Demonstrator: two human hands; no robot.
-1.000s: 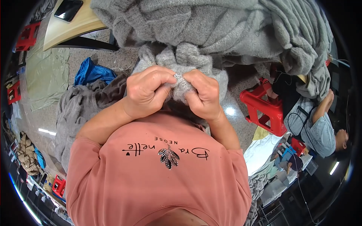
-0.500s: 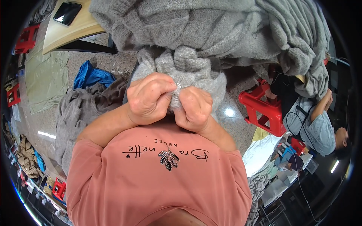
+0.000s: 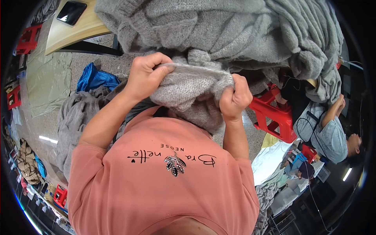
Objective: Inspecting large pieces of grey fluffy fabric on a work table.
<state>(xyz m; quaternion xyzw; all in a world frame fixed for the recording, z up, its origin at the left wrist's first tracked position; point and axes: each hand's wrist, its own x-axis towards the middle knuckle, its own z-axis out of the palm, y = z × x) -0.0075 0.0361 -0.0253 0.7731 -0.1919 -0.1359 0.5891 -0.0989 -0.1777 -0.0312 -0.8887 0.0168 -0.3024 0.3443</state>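
A grey knitted garment [image 3: 184, 88] is stretched between my two hands in front of my chest, its upper edge pulled into a nearly straight line. My left hand [image 3: 148, 75] pinches one end of that edge between thumb and fingers. At the other end, slightly lower, my right hand [image 3: 236, 98] is closed around a bunched part of the knit. The lower folds of the garment hang over my lap. Just beyond my hands lies a large heap of grey knitwear [image 3: 219, 29].
A phone [image 3: 71, 13] lies on a wooden table [image 3: 88, 29] at far left. Blue cloth [image 3: 96, 78] and grey-brown knitwear [image 3: 80, 113] are piled to my left. On the right stand a red plastic stool [image 3: 274, 115] and a seated person [image 3: 325, 125].
My hands have moved from close together to wide apart, left hand up and left, right hand to the right. The garment's edge is now drawn out between them.
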